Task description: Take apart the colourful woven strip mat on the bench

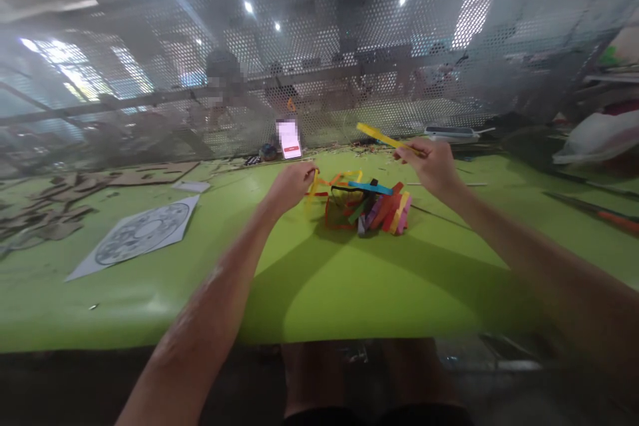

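Observation:
Raised over the green table, my right hand (428, 158) pinches a flat yellow strip (377, 133), which points up and to the left. My left hand (294, 183) is closed at the left side of a colourful heap. A thin yellow band (313, 192) hangs from its fingertips, blurred at the lower end. Between the hands lies the heap of coloured strips (387, 210), with red, orange, blue, black, green, grey and purple pieces overlapping. Some of them form loose loops on the left. I cannot tell whether they are cloth or paper.
A printed sheet with a round pattern (150, 233) lies at the left, near torn cardboard pieces (60, 206). A lit phone (289, 140) leans against the perforated metal screen (319, 73). Orange-handled scissors (594, 208) and a white plastic bag (599, 136) are at the right.

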The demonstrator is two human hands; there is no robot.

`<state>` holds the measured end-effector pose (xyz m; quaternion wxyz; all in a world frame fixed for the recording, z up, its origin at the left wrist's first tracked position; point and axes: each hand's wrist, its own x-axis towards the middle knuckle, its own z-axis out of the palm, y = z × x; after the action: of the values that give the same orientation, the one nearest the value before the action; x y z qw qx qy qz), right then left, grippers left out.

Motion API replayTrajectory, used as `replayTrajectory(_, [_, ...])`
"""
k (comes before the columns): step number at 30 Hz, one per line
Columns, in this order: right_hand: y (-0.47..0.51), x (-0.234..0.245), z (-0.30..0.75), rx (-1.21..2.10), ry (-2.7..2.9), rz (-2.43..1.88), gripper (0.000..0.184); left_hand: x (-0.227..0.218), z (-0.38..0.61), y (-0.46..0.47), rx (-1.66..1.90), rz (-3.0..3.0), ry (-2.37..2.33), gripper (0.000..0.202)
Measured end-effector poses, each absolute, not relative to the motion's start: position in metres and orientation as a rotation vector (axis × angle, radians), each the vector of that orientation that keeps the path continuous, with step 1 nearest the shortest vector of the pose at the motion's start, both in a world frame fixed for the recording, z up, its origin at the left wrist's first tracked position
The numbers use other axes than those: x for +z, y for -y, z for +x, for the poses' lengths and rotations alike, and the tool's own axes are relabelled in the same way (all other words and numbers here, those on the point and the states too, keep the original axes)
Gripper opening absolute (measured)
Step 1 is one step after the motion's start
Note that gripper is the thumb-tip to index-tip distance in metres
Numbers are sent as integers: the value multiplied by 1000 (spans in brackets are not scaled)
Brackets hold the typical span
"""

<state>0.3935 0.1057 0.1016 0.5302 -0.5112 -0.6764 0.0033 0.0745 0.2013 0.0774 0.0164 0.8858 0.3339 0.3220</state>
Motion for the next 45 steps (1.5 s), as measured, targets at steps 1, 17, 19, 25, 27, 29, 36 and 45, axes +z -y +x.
replayTrajectory(1, [-110,99,396,-5,1628,-1227,30,76,74,-202,951,2783,-1065,26])
replayTrajectory(17, [-93,89,362,200,2375,-1156,24,67,135,-137,604,2637,-466,34])
replayTrajectory(19, [-95,85,362,164,2436,-1192,23,65,133,-140,600,2635,-478,39])
replayTrajectory(25, [-100,79,369,184,2318,-1236,34,63,122,-155,582,2471,-511,40])
replayTrajectory(27, [-102,80,372,148,2217,-1222,27,65,117,-159,665,2442,-517,34])
replayTrajectory(29, [-103,82,375,117,2115,-1203,16,68,111,-165,758,2429,-518,30])
replayTrajectory(36, [-103,93,384,-38,1890,-1162,4,75,88,-192,1007,2384,-723,27])
replayTrajectory(45, [-106,96,390,-116,1900,-1124,10,76,77,-209,1269,2304,-842,23])
